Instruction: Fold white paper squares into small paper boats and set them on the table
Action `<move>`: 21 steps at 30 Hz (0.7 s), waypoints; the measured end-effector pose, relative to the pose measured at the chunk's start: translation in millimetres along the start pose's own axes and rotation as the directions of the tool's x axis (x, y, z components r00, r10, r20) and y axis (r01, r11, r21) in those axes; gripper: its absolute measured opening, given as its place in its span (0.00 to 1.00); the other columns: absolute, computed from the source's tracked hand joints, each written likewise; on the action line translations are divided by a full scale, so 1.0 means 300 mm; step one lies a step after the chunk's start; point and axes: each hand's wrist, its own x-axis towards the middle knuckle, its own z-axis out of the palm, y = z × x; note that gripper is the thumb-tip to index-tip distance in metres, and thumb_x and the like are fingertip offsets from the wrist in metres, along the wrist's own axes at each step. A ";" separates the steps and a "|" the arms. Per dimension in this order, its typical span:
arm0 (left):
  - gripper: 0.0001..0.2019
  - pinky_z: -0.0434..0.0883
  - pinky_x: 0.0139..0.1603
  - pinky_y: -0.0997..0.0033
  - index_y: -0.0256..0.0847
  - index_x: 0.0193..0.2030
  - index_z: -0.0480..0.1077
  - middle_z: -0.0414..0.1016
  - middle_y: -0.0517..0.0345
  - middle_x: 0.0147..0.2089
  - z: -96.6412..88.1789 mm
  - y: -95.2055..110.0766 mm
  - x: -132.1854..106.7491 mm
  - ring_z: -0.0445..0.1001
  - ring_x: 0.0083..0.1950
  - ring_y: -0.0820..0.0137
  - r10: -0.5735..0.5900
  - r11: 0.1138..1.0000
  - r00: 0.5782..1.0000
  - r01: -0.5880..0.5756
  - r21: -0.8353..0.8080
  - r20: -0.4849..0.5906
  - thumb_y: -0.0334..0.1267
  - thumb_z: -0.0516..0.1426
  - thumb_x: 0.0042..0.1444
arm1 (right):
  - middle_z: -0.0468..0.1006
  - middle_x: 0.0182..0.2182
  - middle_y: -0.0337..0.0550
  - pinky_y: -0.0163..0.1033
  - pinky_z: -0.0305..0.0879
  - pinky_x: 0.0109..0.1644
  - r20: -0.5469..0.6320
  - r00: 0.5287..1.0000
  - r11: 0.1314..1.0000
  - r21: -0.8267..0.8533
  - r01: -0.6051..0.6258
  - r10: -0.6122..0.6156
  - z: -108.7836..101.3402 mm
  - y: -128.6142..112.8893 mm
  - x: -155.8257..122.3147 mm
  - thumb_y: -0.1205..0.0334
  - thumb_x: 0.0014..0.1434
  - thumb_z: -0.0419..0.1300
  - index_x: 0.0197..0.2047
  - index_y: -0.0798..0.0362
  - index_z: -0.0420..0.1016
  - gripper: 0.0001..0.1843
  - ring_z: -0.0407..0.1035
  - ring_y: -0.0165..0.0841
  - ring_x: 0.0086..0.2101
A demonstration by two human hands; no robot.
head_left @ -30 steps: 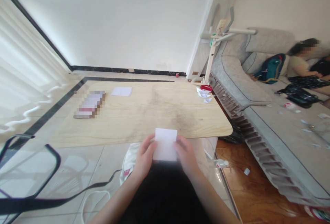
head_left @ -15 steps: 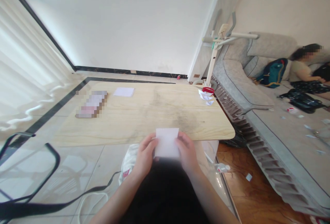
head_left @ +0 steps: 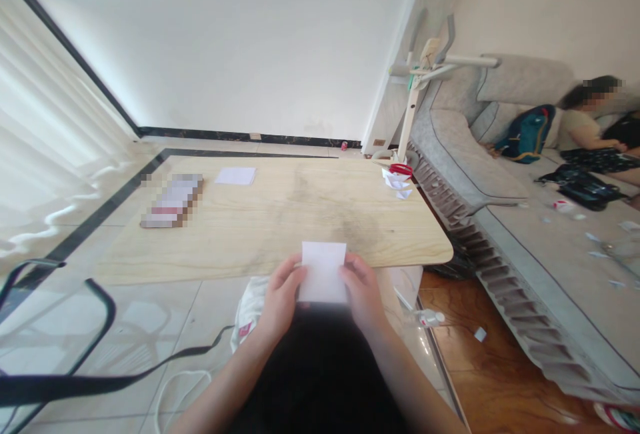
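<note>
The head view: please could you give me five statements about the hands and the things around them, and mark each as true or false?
1. The left hand holds the white paper at its left side. True.
2. The right hand is apart from the white paper. False: it holds the right side.
3. The red-handled scissors lie at the left end of the table. False: they lie at the right end, by folded paper pieces.
4. A white sheet lies on the far left part of the table. True.
5. The backpack is on the floor. False: it rests on the sofa.
</note>
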 end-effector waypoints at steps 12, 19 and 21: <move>0.09 0.62 0.14 0.77 0.42 0.37 0.76 0.70 0.60 0.21 0.018 0.065 -0.025 0.68 0.22 0.70 0.048 0.998 0.998 -0.046 0.046 -0.044 0.39 0.60 0.48 | 0.78 0.28 0.38 0.38 0.65 0.36 -0.002 1.000 1.000 0.003 -0.010 0.010 -0.020 0.014 0.002 0.59 0.52 0.64 0.37 0.51 0.77 0.09 0.71 0.35 0.29; 0.11 0.61 0.14 0.77 0.41 0.39 0.76 0.68 0.62 0.22 0.006 0.039 -0.018 0.66 0.20 0.72 0.032 0.999 0.999 -0.032 0.011 0.011 0.42 0.59 0.49 | 0.77 0.26 0.37 0.38 0.64 0.35 0.006 1.000 0.999 -0.047 0.013 -0.012 -0.011 -0.020 -0.011 0.59 0.52 0.63 0.36 0.51 0.78 0.08 0.70 0.35 0.30; 0.11 0.63 0.14 0.77 0.39 0.37 0.76 0.67 0.62 0.22 0.002 0.028 -0.013 0.66 0.20 0.72 0.059 0.998 0.998 -0.059 0.017 0.013 0.42 0.59 0.50 | 0.77 0.27 0.37 0.37 0.63 0.34 -0.007 1.000 0.995 -0.096 0.028 -0.029 -0.010 -0.027 -0.014 0.59 0.52 0.63 0.35 0.50 0.79 0.07 0.70 0.34 0.29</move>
